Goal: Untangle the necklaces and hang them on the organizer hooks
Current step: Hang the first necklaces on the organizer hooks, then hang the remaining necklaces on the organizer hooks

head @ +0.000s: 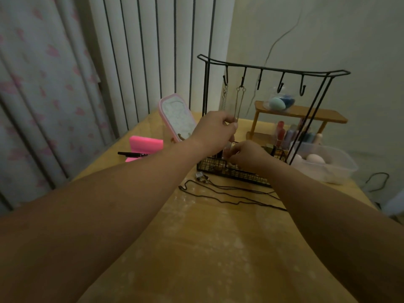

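Chain [237, 101] is hanging off the organizer [273, 69], left hand [215, 127] pinching it; right hand [249, 157] is curling at its basket [240, 174], grip unclear.

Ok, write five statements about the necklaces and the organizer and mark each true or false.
Two chains hang from the organizer's hooks. True.
All five hooks carry a necklace. False: the three right hooks are bare.
A black cord necklace lies on the table before the organizer. True.
The left hand lies flat on the table. False: it is raised, pinching one of the chains.
The pink-framed mirror stands right of the organizer. False: it stands left of it.
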Demonstrator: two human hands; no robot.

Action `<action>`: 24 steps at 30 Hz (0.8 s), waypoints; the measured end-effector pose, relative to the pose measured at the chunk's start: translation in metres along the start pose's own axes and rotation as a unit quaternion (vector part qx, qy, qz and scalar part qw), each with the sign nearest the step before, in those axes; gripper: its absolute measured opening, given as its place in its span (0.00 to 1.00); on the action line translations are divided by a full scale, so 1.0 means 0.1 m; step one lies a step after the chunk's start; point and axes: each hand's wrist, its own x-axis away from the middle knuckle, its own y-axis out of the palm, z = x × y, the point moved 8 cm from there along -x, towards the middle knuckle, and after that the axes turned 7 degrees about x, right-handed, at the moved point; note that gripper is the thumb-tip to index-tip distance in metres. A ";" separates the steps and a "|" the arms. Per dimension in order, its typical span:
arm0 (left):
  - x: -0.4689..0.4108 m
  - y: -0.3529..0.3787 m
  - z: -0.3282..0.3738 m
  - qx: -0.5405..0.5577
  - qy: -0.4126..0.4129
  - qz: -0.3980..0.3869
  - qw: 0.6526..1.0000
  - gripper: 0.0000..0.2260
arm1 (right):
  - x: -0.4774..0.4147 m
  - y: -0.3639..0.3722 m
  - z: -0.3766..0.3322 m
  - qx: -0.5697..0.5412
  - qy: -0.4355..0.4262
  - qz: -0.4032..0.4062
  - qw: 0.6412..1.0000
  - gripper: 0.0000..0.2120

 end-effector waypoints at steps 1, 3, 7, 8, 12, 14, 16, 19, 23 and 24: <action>0.02 -0.01 0.01 -0.001 0.001 0.002 1.000 0.10 | 0.02 -0.01 0.00 0.002 -0.002 0.003 1.000 0.07; 0.07 -0.06 0.04 -0.010 0.006 0.013 1.000 0.11 | 0.08 -0.05 0.00 0.000 -0.003 0.014 1.000 0.08; 0.27 -0.25 0.07 -0.036 0.018 0.066 0.997 0.10 | 0.28 -0.25 -0.01 0.005 -0.012 0.095 0.995 0.11; 0.33 -0.30 0.05 -0.034 0.017 0.079 0.996 0.09 | 0.35 -0.32 0.01 -0.003 -0.016 0.134 0.991 0.11; 0.55 -0.47 -0.19 -0.047 -0.021 0.100 0.994 0.06 | 0.71 -0.52 0.03 -0.053 -0.051 0.229 0.971 0.09; 0.68 -0.46 -0.40 -0.073 -0.048 0.080 0.993 0.04 | 0.88 -0.49 0.06 -0.049 -0.062 0.217 0.973 0.09; 0.81 -0.37 -0.60 -0.129 -0.067 0.035 0.989 0.03 | 1.01 -0.32 0.10 -0.010 -0.066 0.169 0.983 0.09; 0.99 -0.19 -0.78 -0.238 -0.082 -0.059 0.966 0.09 | 1.11 -0.02 0.20 0.048 -0.056 0.083 0.994 0.10; 1.00 -0.16 -0.86 -0.311 -0.103 -0.118 0.937 0.17 | 1.13 0.17 0.22 0.121 -0.046 -0.011 0.991 0.14; 0.97 -0.19 -0.88 -0.319 -0.116 -0.120 0.933 0.17 | 1.13 0.18 0.22 0.133 -0.048 -0.022 0.990 0.14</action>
